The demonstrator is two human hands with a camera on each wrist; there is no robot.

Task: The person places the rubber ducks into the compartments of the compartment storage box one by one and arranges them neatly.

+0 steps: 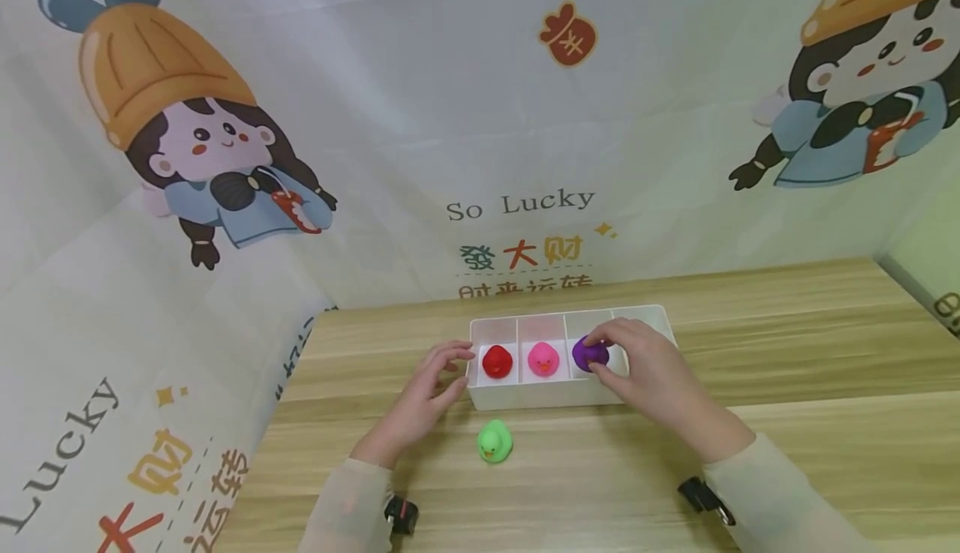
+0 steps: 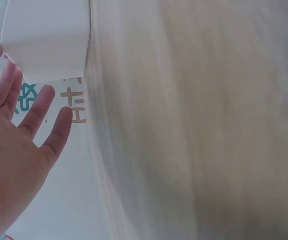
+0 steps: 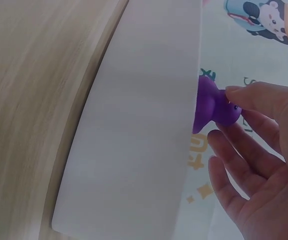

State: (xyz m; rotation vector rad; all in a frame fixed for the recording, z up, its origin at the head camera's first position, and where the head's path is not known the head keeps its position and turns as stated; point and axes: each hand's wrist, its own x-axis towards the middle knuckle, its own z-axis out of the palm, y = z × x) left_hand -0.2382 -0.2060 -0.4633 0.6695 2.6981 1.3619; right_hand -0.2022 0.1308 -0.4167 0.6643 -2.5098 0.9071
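A white divided box (image 1: 551,394) lies across the table. Its leftmost compartment holds a red rubber duck (image 1: 497,362), and a pink rubber duck (image 1: 543,359) sits in the one beside it. My right hand (image 1: 663,378) pinches the head of a purple rubber duck (image 3: 208,105) between thumb and fingers, at the third compartment from the left. The box wall hides the duck's lower part in the right wrist view. At the box's left end is my left hand (image 1: 420,403), its fingers spread and gently bent, holding nothing. A green rubber duck (image 1: 495,441) stands on the table in front of the box.
The wood-grain table (image 1: 810,344) runs back to a printed cloth (image 1: 390,119) hanging behind it. More cloth hangs along the left side. The box's rightmost compartment is partly covered by my right hand.
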